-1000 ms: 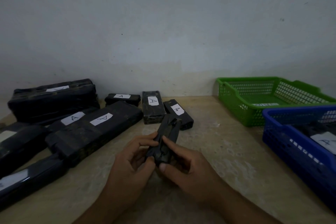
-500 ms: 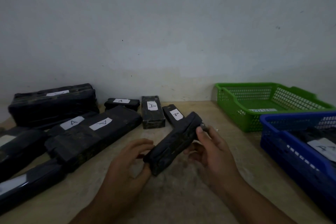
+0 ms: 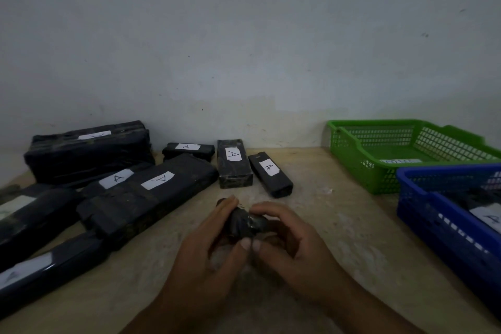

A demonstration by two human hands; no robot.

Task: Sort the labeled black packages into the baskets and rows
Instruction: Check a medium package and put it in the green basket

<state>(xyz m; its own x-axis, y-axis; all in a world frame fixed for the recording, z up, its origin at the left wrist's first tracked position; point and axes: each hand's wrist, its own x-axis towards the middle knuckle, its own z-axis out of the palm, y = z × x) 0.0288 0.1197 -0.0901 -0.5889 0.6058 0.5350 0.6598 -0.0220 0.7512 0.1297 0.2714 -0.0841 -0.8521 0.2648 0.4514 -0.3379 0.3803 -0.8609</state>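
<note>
Head view: left hand [image 3: 214, 249] and right hand [image 3: 294, 236] are gripping a small black wrapped package [image 3: 248, 221], fingers [image 3: 226, 206] curled round it; its unseen label may be risking a missort.

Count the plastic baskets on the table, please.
2. The green basket stands at the back right; the blue basket sits nearer, partly cut off. More could lie outside the view.

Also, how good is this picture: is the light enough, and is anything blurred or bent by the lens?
Head view: the light is dim and bluish, so the held package between the left hand and right hand shows only a small glint and no readable label. Head view: the far A labels are sharp. Head view: the wide lens stretches the blue basket at the edge.
</note>
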